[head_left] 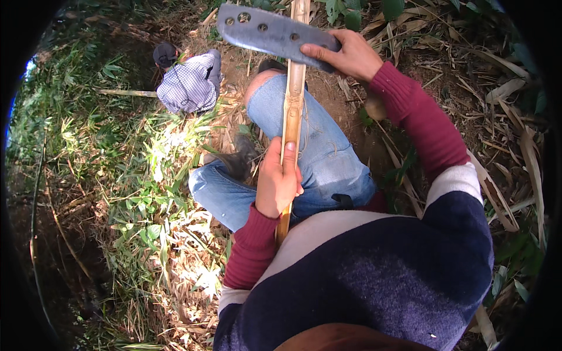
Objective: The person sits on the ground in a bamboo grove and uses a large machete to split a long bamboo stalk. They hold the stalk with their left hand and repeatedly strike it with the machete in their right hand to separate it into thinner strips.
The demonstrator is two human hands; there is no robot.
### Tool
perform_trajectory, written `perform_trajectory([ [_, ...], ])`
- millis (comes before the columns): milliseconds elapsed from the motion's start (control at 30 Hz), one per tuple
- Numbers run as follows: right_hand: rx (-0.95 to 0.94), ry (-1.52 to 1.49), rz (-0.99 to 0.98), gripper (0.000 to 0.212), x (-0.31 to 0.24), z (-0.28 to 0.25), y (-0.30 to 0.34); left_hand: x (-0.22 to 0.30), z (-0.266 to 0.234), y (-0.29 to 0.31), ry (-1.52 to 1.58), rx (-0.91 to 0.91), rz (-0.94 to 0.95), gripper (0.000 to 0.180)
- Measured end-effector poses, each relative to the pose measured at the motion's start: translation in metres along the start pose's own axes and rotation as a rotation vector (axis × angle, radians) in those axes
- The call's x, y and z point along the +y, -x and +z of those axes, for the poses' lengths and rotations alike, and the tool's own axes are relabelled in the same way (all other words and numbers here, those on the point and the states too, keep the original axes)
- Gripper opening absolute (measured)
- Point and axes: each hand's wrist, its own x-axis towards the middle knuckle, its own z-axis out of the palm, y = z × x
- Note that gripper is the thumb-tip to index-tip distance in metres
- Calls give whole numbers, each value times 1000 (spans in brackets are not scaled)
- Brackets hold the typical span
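Observation:
My left hand [280,181] is closed around a long split bamboo pole [294,88], its thumb lying along the pale inner face. The pole runs from beside my belly, over my jeans, to the top edge of the view. My right hand [354,55] grips a broad grey machete [263,29], thumb pressed on the flat of the blade. Several round holes pierce the blade, which lies crosswise over the far part of the pole. Whether its edge bites into the bamboo I cannot tell. My fingers and wrist hide the handle's grip.
My bent legs in blue jeans [322,134] are beneath the pole, a dark boot [237,157] beside them. Another person in a checked shirt [188,85] sits at the far left, near a pole [132,92]. Dry leaves [521,158] and green plants [152,231] cover the ground.

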Motion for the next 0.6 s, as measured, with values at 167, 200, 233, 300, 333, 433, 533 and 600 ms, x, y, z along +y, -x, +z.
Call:
perform_trajectory([
  [167, -50, 162, -173, 85, -8, 17, 28, -5, 0, 2, -18, 11, -14, 32],
  [200, 2, 179, -113, 84, -8, 12, 24, -4, 1, 3, -10, 13, -23, 32],
  [233, 87, 88, -103, 83, -5, 9, 15, -2, 1, 1, -2, 19, -18, 32],
  [300, 80, -6, 61, 83, 2, 3, 3, -5, 1, -1, 8, 4, 1, 32],
  [333, 96, -39, 51, 82, 2, 5, 6, -6, 0, -1, 15, -2, 9, 33],
  [433, 19, 40, -30, 83, 0, 13, 25, -4, 0, 1, 43, -5, -25, 32],
  [533, 13, 118, -123, 75, 5, 21, 30, -6, -1, 2, 44, -16, -5, 31],
  [600, 60, 130, -165, 71, 2, 11, 21, -6, 0, 0, 60, -24, -14, 31],
])
